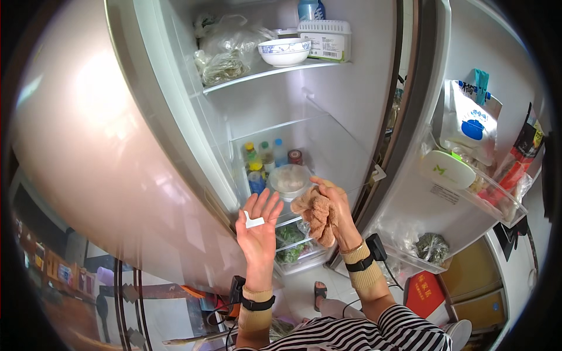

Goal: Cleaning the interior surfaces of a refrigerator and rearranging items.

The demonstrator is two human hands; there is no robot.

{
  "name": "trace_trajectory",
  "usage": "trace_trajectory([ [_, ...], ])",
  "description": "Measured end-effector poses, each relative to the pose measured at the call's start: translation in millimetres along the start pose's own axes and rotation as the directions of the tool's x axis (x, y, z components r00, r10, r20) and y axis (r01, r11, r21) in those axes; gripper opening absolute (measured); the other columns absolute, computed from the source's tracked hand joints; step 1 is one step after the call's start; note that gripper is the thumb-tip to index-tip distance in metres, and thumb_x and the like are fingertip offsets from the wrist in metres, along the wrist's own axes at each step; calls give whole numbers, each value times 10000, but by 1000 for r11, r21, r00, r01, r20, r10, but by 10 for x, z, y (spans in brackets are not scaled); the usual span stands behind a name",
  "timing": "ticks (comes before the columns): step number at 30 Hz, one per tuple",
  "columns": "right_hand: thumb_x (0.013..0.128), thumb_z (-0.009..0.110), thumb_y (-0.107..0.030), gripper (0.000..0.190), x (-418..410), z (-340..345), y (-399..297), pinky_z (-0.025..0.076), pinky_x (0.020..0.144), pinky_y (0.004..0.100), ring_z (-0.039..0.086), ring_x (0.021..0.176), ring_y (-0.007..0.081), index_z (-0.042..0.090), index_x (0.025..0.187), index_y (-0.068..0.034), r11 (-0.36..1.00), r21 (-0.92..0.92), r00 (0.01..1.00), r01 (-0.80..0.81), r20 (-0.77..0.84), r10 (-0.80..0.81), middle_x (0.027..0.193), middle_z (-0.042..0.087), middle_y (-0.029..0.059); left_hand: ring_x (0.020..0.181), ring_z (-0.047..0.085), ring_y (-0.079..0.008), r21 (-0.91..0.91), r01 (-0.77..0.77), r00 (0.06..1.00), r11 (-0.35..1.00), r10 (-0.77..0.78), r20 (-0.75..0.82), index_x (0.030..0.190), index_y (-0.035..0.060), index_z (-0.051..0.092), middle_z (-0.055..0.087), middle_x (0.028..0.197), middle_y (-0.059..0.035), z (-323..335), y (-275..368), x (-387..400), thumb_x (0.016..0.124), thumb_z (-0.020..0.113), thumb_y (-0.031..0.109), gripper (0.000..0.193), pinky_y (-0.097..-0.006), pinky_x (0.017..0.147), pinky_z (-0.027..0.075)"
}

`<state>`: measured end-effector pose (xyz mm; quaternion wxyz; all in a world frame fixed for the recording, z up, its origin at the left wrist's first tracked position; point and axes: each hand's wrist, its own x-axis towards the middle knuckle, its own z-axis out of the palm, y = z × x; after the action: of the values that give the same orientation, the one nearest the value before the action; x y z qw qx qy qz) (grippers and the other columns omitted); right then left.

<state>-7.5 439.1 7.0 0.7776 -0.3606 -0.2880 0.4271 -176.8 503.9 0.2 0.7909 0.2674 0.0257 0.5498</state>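
A clear glass refrigerator shelf [307,131] with white corner pieces reaches out of the open fridge. My left hand [258,232] is palm up at its front left corner, fingers extended and seen through the glass, with the white corner piece [253,220] over the palm; it appears to support the shelf from below. A crumpled brown cloth [322,215] is in my right hand [340,210], at the shelf's front edge. Whether the cloth lies above or below the glass, I cannot tell. Another white corner piece [378,173] marks the front right.
Capped bottles [267,155], a jar [295,156] and a covered bowl [289,179] show behind the glass. The upper shelf holds a patterned bowl [284,52], a plastic box [325,40] and bagged food [228,48]. At right, the open door's bins [496,204] hold packages; a red box [425,294] stands below.
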Motion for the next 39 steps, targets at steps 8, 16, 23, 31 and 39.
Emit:
trace_trajectory([
  [8, 869, 524, -169, 417, 95, -46, 98, 480, 713, 236, 581, 774, 122, 527, 1214, 64, 1000, 10, 1000, -4, 17, 4, 892, 599, 54, 1274, 382, -429, 193, -30, 1000, 981, 29, 9, 1321, -22, 349, 352, 1389, -267, -28, -39, -7, 893, 548, 267, 553, -502, 1044, 368],
  [16, 881, 497, -155, 411, -259, -37, 221, 482, 763, 250, 598, 811, 128, 518, 1236, 52, 999, 30, 1000, 16, 8, -16, 898, 628, 61, 1295, 369, -404, 184, 1, 999, 983, -11, 53, 1430, 77, 219, 309, 1448, -194, 53, -210, -154, 932, 512, 272, 610, -506, 1080, 307],
  [23, 882, 498, -165, 468, -656, -36, 178, 481, 781, 260, 603, 835, 141, 461, 1300, 42, 997, 71, 999, 19, 45, -23, 933, 635, 86, 1273, 401, -405, 388, -80, 989, 918, 23, 148, 1459, 83, 138, 352, 1412, -243, 257, -257, -527, 967, 425, 218, 586, -486, 1067, 307],
  [31, 935, 529, -318, 498, -1135, -195, 226, 475, 742, 240, 581, 824, 121, 473, 1281, 35, 980, 163, 961, -112, 268, 65, 939, 614, 78, 1118, 547, -413, 405, -95, 995, 909, 101, 6, 1433, 0, 148, 540, 1206, -274, 457, -166, -832, 953, 351, 157, 544, -478, 975, 435],
  [39, 929, 564, -279, 334, -1890, -1581, 711, 463, 706, 215, 560, 826, 101, 569, 1066, 26, 588, -553, 656, -590, 95, 749, 898, 589, 51, 1018, 608, -399, 424, -61, 997, 903, 77, -19, 1408, -22, 225, 565, 1155, -295, 339, 86, -1255, 937, 377, 180, 535, -504, 830, 528],
])
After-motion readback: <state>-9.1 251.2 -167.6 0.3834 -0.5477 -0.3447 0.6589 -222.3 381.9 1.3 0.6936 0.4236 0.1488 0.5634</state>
